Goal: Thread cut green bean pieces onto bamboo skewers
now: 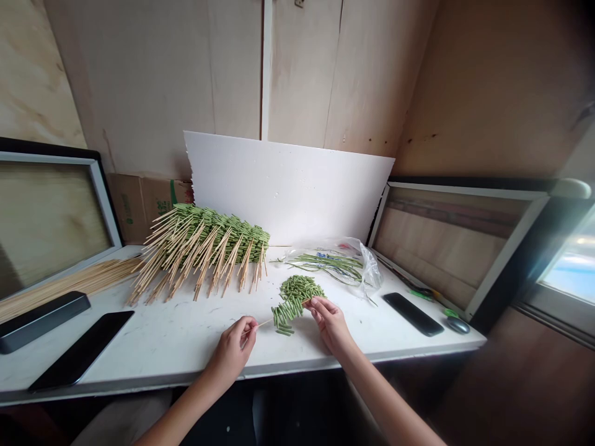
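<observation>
Through the head camera, my left hand [236, 344] and right hand [331, 322] are apart above the table; the left thumb and forefinger pinch one end of a thin, pale wooden stick [264, 323], while the right fingertips meet the far end of the work, where I cannot tell whether they close on the stick or on a segment. Between the two hands lies the row of short, cut green bean segments [288, 311], apparently threaded crosswise on the stick, side by side. For clean threading, I judge, the left grip should be firm and the stick level, each segment pierced at its middle and pushed by its sides, square to its neighbour, with my fingertips clear of the point; too hard a push could split a segment. Just behind the row sits a small heap of loose green segments [297, 286], within easy reach of the right hand. Farther out, to the left, stands a broad stack of filled skewers with green rows and bare stick ends [223, 226]; to the right, a clear, crumpled plastic bag [369, 269] with long, uncut green stalks [325, 263]. All rest on a white, smooth-topped table [186, 322].
</observation>
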Motion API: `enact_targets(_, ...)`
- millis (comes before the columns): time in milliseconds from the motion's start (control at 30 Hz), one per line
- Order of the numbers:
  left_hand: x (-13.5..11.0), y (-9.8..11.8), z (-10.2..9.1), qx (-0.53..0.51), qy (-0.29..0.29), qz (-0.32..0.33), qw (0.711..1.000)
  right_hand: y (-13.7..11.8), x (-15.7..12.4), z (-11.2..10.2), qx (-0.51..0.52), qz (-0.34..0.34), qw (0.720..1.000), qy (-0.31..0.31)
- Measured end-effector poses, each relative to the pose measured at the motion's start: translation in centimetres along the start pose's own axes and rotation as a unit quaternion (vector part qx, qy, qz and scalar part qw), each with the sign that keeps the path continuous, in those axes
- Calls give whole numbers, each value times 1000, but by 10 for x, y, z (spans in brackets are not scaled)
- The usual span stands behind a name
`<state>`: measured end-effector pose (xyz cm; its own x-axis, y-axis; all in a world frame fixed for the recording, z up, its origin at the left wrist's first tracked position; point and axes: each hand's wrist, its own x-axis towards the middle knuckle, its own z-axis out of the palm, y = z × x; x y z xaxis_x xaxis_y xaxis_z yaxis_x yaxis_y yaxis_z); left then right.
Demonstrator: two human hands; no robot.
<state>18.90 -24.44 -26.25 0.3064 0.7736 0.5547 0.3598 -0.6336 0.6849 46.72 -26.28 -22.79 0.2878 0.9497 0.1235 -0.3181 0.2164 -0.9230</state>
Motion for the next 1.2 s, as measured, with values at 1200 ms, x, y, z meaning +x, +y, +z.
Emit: enact_targets(1200,-2,-8,2,4,-9,20,1000,-30,-2,-12,-130,-40,988,-68)
